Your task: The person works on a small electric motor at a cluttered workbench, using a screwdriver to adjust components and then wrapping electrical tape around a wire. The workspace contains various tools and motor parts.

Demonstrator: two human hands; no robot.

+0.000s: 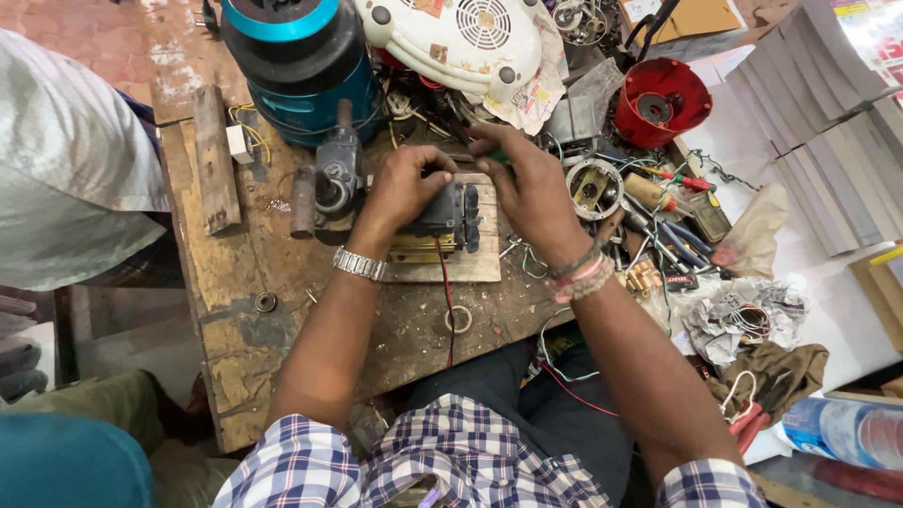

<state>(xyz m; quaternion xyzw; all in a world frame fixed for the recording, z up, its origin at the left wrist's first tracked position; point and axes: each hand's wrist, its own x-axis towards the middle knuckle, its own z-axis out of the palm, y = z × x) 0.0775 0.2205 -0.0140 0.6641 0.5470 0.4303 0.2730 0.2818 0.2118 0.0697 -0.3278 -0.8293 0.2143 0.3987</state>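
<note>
The left hand [406,184] clamps down over a dark motor block [450,214], fingers curled on its top. Just right of it, the right hand [529,181] pinches a green-handled screwdriver [480,157] above the block. Under both sits a small wooden board [482,263]; a red wire [449,310] trails toward the person.

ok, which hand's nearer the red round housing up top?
Right. The right hand sits beside the dark motor part, on the side toward the red housing; the left hand grips that part's far side.
</note>
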